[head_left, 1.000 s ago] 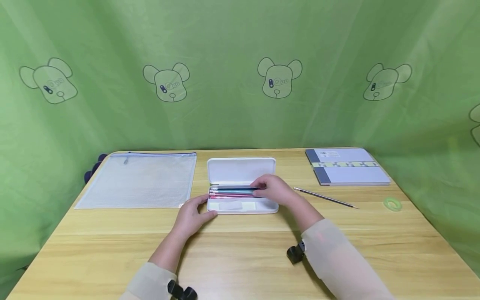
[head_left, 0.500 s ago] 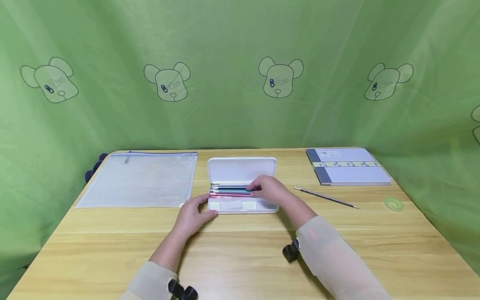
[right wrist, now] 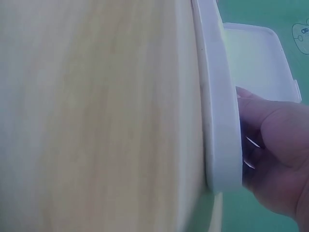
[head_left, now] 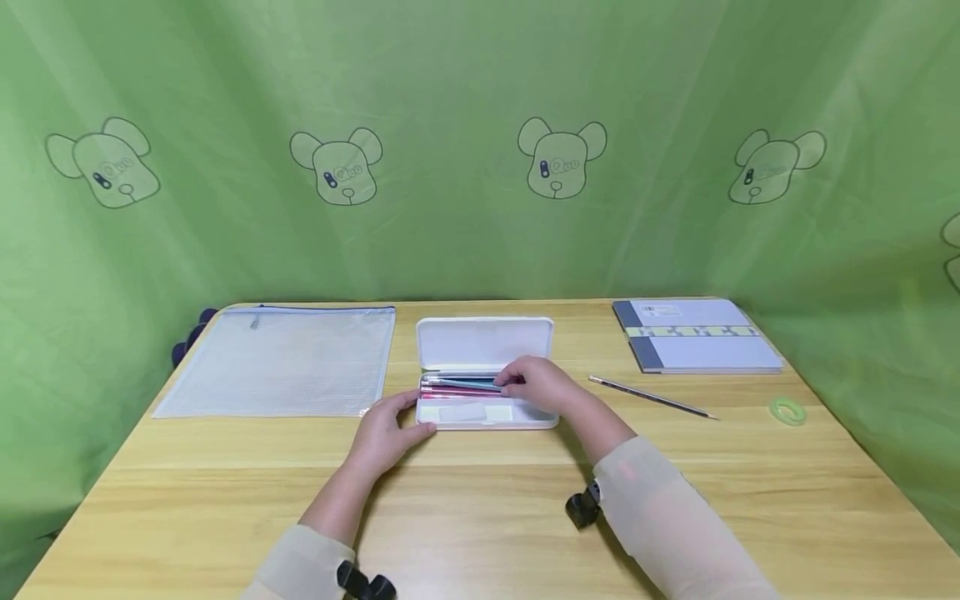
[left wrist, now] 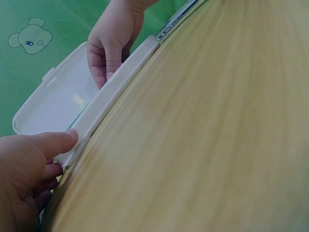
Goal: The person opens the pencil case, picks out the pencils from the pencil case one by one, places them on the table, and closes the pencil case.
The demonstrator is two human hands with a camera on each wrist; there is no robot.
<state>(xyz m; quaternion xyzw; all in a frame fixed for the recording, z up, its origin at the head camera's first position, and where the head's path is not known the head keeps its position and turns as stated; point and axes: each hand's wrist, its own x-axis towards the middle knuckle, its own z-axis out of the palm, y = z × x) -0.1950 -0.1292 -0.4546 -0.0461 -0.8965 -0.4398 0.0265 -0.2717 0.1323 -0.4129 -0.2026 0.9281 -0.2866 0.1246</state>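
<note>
A white pencil case [head_left: 483,342] stands with its lid up at the middle of the table. Several pencils [head_left: 453,392] in pink and dark colours lie in its back part. My right hand [head_left: 543,385] reaches in from the right and pinches a teal pencil [head_left: 468,384], which lies slightly slanted over the others; its far end is hidden by the fingers. In the left wrist view a teal sliver shows just above the case rim. My left hand [head_left: 382,433] grips the case's left end, its thumb [left wrist: 60,144] on the front wall.
Left of the case lies a mesh zip pouch [head_left: 277,362]. To the right are a dark striped pencil [head_left: 652,396], a notebook [head_left: 701,346] with a patterned band and a green ring [head_left: 787,410]. A white block [head_left: 462,412] lies in the case's front part.
My right hand has shifted a little left within the case. The teal pencil now lies slanted across the darker pencils. My left hand stays at the case's left end.
</note>
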